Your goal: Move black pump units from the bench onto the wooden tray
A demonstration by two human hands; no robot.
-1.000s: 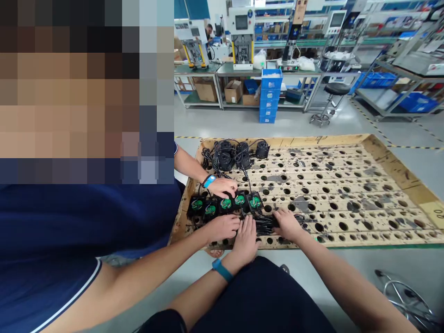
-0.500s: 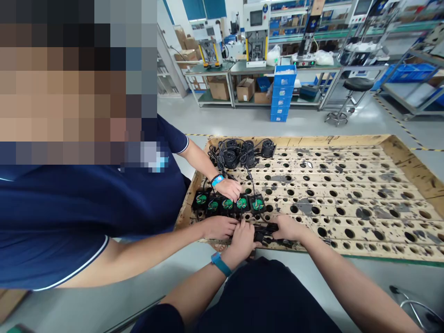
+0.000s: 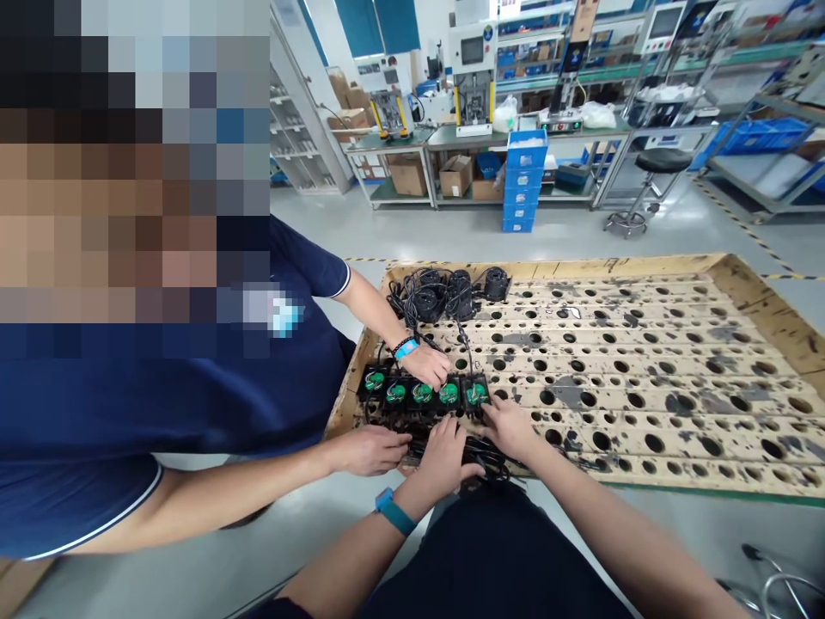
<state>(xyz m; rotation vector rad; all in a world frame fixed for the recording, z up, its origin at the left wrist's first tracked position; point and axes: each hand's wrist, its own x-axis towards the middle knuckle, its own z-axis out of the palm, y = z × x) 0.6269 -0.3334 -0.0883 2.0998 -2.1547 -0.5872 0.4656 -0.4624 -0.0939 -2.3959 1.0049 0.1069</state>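
Note:
Five black square units with round green circuit boards and thin wires stand in a row on the perforated tabletop; the rightmost unit (image 3: 477, 392) is a little apart. At that unit's lower right edge are the bent fingertips of my right hand (image 3: 514, 430), closed on its edge. My left hand (image 3: 442, 454) lies over a bundle of black cables (image 3: 493, 460) along the near edge, fingers stretched and thumb apart. Part of the bundle is hidden beneath it. A co-worker's hand (image 3: 426, 365) is over the middle units, and the co-worker's other hand (image 3: 372, 450) touches the cables' left end.
Black round motor-like parts (image 3: 429, 297) with coiled cables sit at the table's far left. The wooden table (image 3: 644, 352) has many holes and a raised rim. Stacked blue bins (image 3: 523, 185) and a stool (image 3: 663, 162) stand beyond it.
My right hand has moved from the cables up and left to the rightmost unit. The co-worker's near hand has drawn back left. My left hand stays over the cables, slightly lower.

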